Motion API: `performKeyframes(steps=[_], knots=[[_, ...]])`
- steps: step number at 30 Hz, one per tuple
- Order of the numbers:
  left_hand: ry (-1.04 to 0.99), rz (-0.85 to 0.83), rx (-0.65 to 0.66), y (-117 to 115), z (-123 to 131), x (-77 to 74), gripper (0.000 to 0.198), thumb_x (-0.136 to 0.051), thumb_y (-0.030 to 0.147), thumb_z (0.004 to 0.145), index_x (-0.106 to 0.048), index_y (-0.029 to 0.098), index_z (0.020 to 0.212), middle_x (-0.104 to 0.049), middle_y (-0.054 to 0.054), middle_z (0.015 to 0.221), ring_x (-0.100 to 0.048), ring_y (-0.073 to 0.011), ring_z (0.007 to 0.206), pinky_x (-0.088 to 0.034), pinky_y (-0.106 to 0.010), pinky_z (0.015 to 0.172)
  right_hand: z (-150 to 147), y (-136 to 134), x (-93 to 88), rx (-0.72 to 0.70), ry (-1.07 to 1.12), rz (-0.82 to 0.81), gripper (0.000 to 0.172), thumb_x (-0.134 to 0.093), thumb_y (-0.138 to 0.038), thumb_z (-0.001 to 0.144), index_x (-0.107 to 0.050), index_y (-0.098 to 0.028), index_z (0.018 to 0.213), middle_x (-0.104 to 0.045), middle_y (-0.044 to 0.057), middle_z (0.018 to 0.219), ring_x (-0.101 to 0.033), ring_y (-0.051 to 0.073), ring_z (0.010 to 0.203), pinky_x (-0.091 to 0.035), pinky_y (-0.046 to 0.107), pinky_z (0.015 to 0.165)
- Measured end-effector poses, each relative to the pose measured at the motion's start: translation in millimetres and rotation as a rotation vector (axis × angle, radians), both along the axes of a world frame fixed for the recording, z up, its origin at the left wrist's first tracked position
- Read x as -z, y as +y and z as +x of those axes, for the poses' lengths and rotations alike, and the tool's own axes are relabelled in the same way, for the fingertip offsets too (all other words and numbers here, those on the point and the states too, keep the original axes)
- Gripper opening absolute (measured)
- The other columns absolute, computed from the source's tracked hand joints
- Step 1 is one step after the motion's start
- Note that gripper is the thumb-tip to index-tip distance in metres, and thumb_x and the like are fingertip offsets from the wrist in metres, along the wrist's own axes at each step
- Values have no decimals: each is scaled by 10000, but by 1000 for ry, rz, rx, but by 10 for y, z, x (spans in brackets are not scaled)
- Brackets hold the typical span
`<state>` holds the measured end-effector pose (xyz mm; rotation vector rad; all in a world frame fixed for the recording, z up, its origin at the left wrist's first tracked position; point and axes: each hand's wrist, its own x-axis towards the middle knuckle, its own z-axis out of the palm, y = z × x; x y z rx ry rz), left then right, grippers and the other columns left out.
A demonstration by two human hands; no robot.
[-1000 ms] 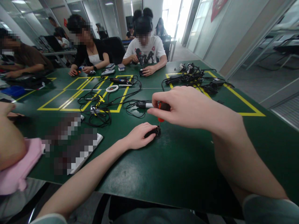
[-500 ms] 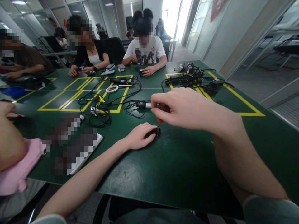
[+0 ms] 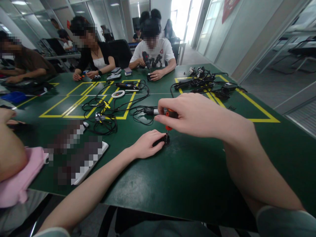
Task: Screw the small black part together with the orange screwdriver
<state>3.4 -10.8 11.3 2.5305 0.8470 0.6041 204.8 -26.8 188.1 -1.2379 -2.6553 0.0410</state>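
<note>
My right hand [image 3: 192,113] is closed around the red and black handle of a small screwdriver [image 3: 170,119], held upright with its tip down on a small black part [image 3: 163,141]. My left hand [image 3: 148,143] rests on the green table [image 3: 187,177] with its fingers wrapped round that black part, pinning it in place. Most of the part is hidden under my fingers.
A tangle of black cables [image 3: 108,113] and a silver-tipped tool [image 3: 151,112] lie just beyond my hands inside yellow taped boxes. More cables [image 3: 204,84] sit at the far right. A blurred flat device [image 3: 79,154] and a pink cloth [image 3: 17,184] lie at left. Other people sit along the far edge.
My right hand has shifted slightly left and its fingers have turned on the screwdriver handle. My left hand and the black part have stayed put.
</note>
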Motion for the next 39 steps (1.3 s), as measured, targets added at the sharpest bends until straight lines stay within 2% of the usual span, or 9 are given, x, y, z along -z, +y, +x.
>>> performKeyframes(steps=[6, 16, 20, 24, 27, 30, 34, 39], knots=[[10, 24, 24, 5, -7, 0, 297, -466, 277, 1085, -709, 173, 1220, -761, -126, 1194, -662, -270, 1124, -561, -441, 1045, -4, 2, 4, -1, -5, 3, 282, -533, -423, 1057, -695, -213, 960, -690, 29, 772, -527, 183, 674, -265, 304, 654], [92, 61, -9, -15, -5, -6, 390, -454, 291, 1089, -669, 161, 1388, -697, -158, 1334, -615, -302, 1270, -522, -523, 1168, -17, 2, 14, 7, -13, 20, 262, -533, -396, 1046, -707, -207, 991, -702, 36, 778, -548, 187, 683, -279, 302, 656], [41, 61, -24, -4, -17, 34, 412, -502, 287, 1067, -632, 188, 1445, -700, -149, 1345, -631, -300, 1255, -535, -525, 1146, -8, 10, 20, 13, -17, 18, 244, -516, -348, 1033, -711, -203, 1020, -684, 35, 762, -533, 180, 669, -285, 301, 657], [-101, 22, -40, -10, -9, 100, 440, -546, 277, 1039, -596, 191, 1467, -739, -131, 1309, -691, -269, 1183, -575, -460, 1083, 14, 18, 36, -2, -7, 29, 219, -547, -269, 962, -702, -203, 1101, -704, 41, 819, -550, 185, 700, -305, 303, 676], [-156, -38, -29, -31, 9, 116, 426, -550, 258, 1028, -608, 180, 1442, -763, -128, 1302, -726, -257, 1165, -586, -433, 1071, 21, 17, 34, -15, 6, 24, 208, -573, -233, 898, -688, -203, 1068, -721, 44, 865, -559, 186, 723, -308, 303, 675], [-163, -104, -15, -52, 21, 91, 397, -590, 250, 1003, -645, 160, 1386, -775, -138, 1286, -740, -271, 1175, -588, -436, 1076, 17, 11, 18, -17, 11, 3, 132, -598, -306, 930, -677, -207, 968, -717, 39, 850, -551, 182, 712, -300, 302, 661], [-176, -173, -32, -58, 24, 55, 332, -663, 280, 992, -685, 170, 1304, -787, -124, 1242, -749, -267, 1146, -595, -423, 1060, 6, 6, -2, -3, 16, -5, 289, -610, -478, 991, -675, -209, 906, -695, 29, 780, -528, 178, 670, -288, 302, 635], [-166, -187, -57, -48, 25, 51, 278, -680, 262, 990, -695, 177, 1255, -788, -116, 1226, -747, -253, 1108, -598, -409, 1030, 8, 20, 7, -1, -4, -2, 192, -584, -362, 990, -697, -209, 965, -713, 38, 802, -563, 188, 693, -299, 305, 656]])
